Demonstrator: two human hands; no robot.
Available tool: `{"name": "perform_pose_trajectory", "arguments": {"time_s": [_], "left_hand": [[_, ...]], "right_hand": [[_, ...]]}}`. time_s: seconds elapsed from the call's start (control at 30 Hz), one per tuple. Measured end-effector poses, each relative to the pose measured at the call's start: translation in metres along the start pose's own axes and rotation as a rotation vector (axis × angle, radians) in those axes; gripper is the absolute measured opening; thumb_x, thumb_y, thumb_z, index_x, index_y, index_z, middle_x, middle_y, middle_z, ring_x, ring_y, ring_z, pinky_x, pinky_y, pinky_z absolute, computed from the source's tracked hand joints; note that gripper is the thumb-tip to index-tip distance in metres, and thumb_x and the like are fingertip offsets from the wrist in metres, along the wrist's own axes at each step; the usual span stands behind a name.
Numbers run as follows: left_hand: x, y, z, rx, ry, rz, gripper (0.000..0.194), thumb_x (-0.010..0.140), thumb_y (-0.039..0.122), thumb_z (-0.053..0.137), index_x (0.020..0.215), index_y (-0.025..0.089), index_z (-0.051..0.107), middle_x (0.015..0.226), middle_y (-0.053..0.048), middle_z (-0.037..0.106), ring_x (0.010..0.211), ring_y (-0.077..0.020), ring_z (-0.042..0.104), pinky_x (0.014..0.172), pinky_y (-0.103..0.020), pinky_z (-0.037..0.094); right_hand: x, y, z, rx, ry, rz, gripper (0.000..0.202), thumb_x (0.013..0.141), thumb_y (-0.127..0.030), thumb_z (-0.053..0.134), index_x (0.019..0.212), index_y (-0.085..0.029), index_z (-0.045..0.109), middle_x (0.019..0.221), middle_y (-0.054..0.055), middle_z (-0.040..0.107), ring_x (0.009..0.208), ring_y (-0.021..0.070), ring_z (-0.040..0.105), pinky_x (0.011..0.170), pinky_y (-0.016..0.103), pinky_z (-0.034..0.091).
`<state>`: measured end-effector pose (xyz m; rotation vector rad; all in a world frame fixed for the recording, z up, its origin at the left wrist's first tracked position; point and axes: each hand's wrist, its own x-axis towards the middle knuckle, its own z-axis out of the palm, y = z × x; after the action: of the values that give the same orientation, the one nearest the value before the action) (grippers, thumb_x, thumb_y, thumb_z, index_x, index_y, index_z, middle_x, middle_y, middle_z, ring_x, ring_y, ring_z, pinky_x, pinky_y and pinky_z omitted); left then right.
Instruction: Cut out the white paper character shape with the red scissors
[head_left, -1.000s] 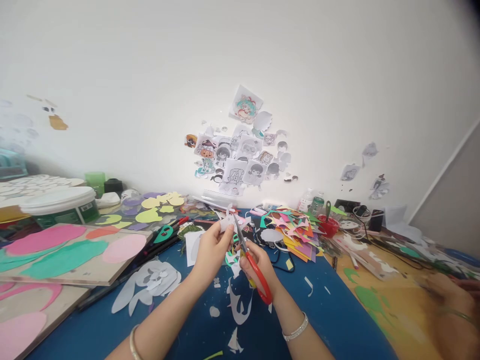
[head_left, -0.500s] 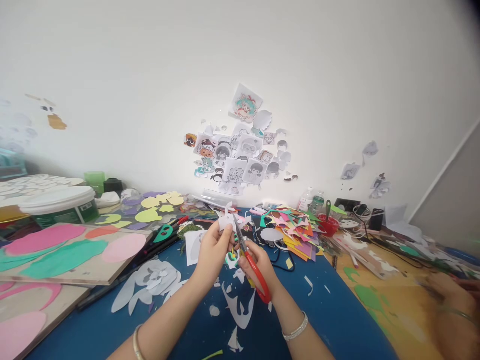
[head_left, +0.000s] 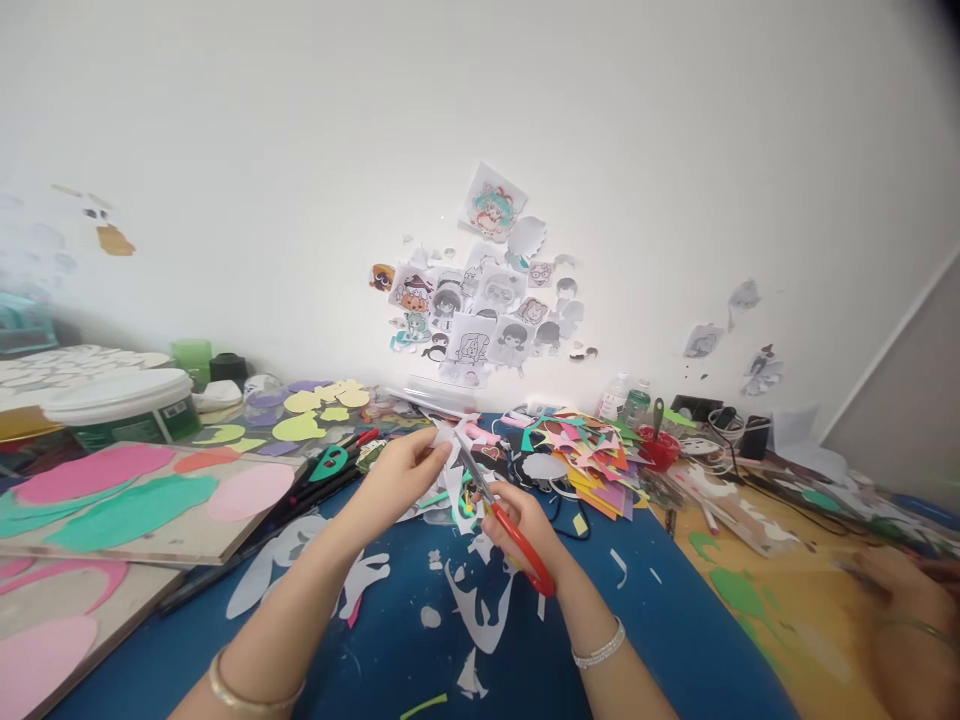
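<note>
My right hand [head_left: 523, 520] grips a pair of scissors with red handles [head_left: 534, 572], the blades pointing up and to the left. My left hand [head_left: 409, 462] is closed in a pinch at a small piece of white paper [head_left: 447, 436], mostly hidden by the fingers, close to the scissor tips. Beneath the hands, white paper scraps lie on the blue table mat [head_left: 630, 640]; one is a large curved cut-out [head_left: 480, 622]. Grey-white petal-like paper shapes [head_left: 262, 568] lie partly behind my left forearm.
Coloured paper scraps [head_left: 600, 465] pile up at right, near a red bowl [head_left: 657, 452]. Boards with pink and green shapes [head_left: 142, 510] and a white-lidded tub [head_left: 120, 395] stand at left. Another person's hand [head_left: 892, 590] is at far right. Drawings [head_left: 514, 340] hang on the wall.
My left hand has moved left and slightly up, and less of the paper shows in it. The scissors have shifted slightly right and up at the handle end.
</note>
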<state>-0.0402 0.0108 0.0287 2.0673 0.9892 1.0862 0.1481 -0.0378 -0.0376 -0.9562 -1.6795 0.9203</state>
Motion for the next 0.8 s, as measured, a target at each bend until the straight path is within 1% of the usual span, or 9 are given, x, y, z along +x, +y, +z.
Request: {"name": "perform_pose_trajectory", "arguments": {"time_s": [0.1, 0.2, 0.33, 0.43, 0.5, 0.6, 0.7, 0.8], "left_hand": [[0.0, 0.0, -0.008, 0.054, -0.043, -0.04, 0.035, 0.081, 0.044, 0.046, 0.057, 0.021, 0.033, 0.043, 0.006, 0.039, 0.042, -0.0103, 0.038, 0.045, -0.023, 0.028], [0.0, 0.0, -0.009, -0.047, -0.067, -0.067, 0.035, 0.078, 0.046, 0.049, 0.058, 0.021, 0.035, 0.042, 0.006, 0.042, 0.041, -0.0103, 0.04, 0.045, -0.023, 0.031], [0.0, 0.003, 0.0, -0.234, -0.118, -0.11, 0.031, 0.07, 0.047, 0.059, 0.065, 0.019, 0.046, 0.045, 0.006, 0.047, 0.042, -0.0103, 0.041, 0.045, -0.022, 0.032], [0.0, 0.006, 0.01, -0.271, -0.161, -0.134, 0.033, 0.068, 0.048, 0.059, 0.062, 0.018, 0.049, 0.044, 0.005, 0.047, 0.041, -0.0101, 0.04, 0.044, -0.022, 0.031], [0.0, 0.006, 0.017, -0.291, -0.154, -0.124, 0.034, 0.069, 0.049, 0.057, 0.059, 0.018, 0.047, 0.042, 0.005, 0.046, 0.04, -0.0098, 0.039, 0.043, -0.021, 0.03], [0.001, 0.005, 0.024, -0.327, -0.115, -0.111, 0.033, 0.071, 0.049, 0.055, 0.062, 0.019, 0.045, 0.042, 0.006, 0.047, 0.039, -0.0098, 0.04, 0.043, -0.021, 0.03], [0.001, 0.005, 0.024, -0.332, -0.05, -0.094, 0.034, 0.075, 0.05, 0.051, 0.061, 0.019, 0.044, 0.042, 0.006, 0.046, 0.039, -0.0096, 0.04, 0.043, -0.021, 0.032], [0.002, 0.003, 0.021, -0.317, 0.028, -0.06, 0.037, 0.079, 0.05, 0.046, 0.059, 0.019, 0.045, 0.042, 0.005, 0.046, 0.04, -0.0099, 0.043, 0.046, -0.022, 0.034]], "right_hand": [[-0.001, 0.0, -0.003, -0.061, -0.037, 0.028, 0.042, 0.075, -0.048, 0.066, 0.098, -0.013, 0.057, 0.055, -0.007, 0.034, 0.047, 0.0064, 0.027, 0.044, 0.021, 0.024], [-0.001, 0.001, -0.004, -0.059, -0.023, 0.044, 0.042, 0.075, -0.049, 0.066, 0.097, -0.014, 0.057, 0.054, -0.007, 0.034, 0.046, 0.0066, 0.028, 0.044, 0.021, 0.025], [0.001, 0.003, -0.002, 0.005, 0.044, 0.048, 0.046, 0.074, -0.056, 0.063, 0.095, -0.015, 0.055, 0.052, -0.008, 0.034, 0.043, 0.0066, 0.029, 0.041, 0.02, 0.024], [0.002, 0.005, 0.0, 0.015, 0.084, 0.052, 0.049, 0.074, -0.06, 0.059, 0.094, -0.016, 0.054, 0.051, -0.008, 0.034, 0.041, 0.0064, 0.029, 0.039, 0.02, 0.024], [0.003, 0.008, 0.001, 0.012, 0.103, 0.041, 0.049, 0.074, -0.06, 0.06, 0.094, -0.016, 0.055, 0.05, -0.008, 0.034, 0.04, 0.0062, 0.029, 0.038, 0.019, 0.023], [0.004, 0.012, 0.001, 0.018, 0.111, 0.012, 0.047, 0.074, -0.057, 0.061, 0.095, -0.016, 0.055, 0.048, -0.009, 0.031, 0.039, 0.0059, 0.027, 0.038, 0.019, 0.023], [0.004, 0.012, 0.0, 0.023, 0.1, 0.006, 0.045, 0.077, -0.056, 0.059, 0.096, -0.016, 0.055, 0.048, -0.009, 0.032, 0.039, 0.0058, 0.027, 0.038, 0.019, 0.023], [0.004, 0.01, 0.001, 0.016, 0.091, 0.005, 0.044, 0.077, -0.056, 0.059, 0.093, -0.016, 0.054, 0.049, -0.009, 0.032, 0.041, 0.0059, 0.027, 0.039, 0.019, 0.023]]}}
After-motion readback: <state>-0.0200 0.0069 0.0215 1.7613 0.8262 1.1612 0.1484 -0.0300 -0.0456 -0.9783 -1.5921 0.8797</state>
